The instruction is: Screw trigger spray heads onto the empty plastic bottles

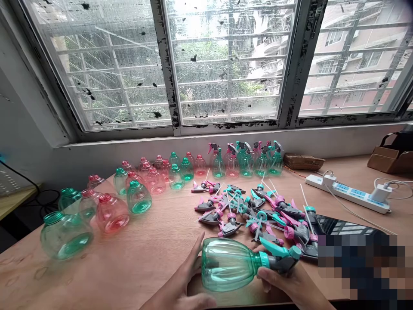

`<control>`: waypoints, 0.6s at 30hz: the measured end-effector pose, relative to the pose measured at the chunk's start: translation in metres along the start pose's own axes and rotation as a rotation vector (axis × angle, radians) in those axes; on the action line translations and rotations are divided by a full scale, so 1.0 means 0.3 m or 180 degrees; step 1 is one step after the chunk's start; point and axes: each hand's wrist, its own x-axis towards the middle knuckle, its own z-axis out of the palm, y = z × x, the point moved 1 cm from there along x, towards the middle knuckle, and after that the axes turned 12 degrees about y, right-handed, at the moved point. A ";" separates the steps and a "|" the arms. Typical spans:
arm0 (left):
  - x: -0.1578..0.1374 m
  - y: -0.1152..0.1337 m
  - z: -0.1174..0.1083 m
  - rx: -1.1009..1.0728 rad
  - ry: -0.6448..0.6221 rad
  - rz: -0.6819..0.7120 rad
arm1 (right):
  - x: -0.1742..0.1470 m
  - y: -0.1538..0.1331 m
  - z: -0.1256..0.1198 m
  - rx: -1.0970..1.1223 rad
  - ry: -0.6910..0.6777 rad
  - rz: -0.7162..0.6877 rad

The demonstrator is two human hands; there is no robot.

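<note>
A clear green spray bottle point(229, 265) lies on its side in the air above the near table edge. Its base points left, and a grey and turquoise spray head point(282, 256) sits at its neck on the right. Around the base end curls my left hand point(189, 280), the thumb below and the fingers behind the bottle. My right hand point(285, 280) grips the turquoise collar and spray head, thumb in front, other fingers partly hidden. Just beyond, a pile of loose pink, turquoise and grey spray heads point(232, 221) with white tubes lies on the table.
Several headless green and pink bottles point(111, 213) line the left and back. Bottles with spray heads point(247, 163) stand by the wall. A power strip point(348, 193), a dark glossy panel point(342, 226), a brown package point(303, 162) and a cardboard box point(387, 157) are to the right.
</note>
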 end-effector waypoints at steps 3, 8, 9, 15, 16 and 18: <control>0.000 -0.006 -0.008 -0.0037 0.0069 -0.0128 | -0.002 0.002 -0.004 0.0091 0.0023 0.0052; -0.006 -0.013 -0.018 0.0326 0.0072 -0.0036 | -0.002 0.000 -0.005 0.0339 -0.0007 0.0065; -0.006 -0.014 -0.018 0.0374 0.0096 -0.0011 | -0.001 -0.002 -0.005 0.0353 -0.0030 0.0062; 0.003 0.009 0.001 0.0065 0.0026 -0.0044 | 0.001 -0.010 -0.007 0.0314 -0.0120 0.0014; 0.004 0.014 0.005 -0.0003 0.0022 -0.0078 | 0.000 -0.009 -0.008 0.0283 -0.0089 0.0015; 0.006 0.020 0.009 -0.0119 0.0039 -0.0153 | -0.001 -0.007 -0.008 0.0213 -0.0055 0.0009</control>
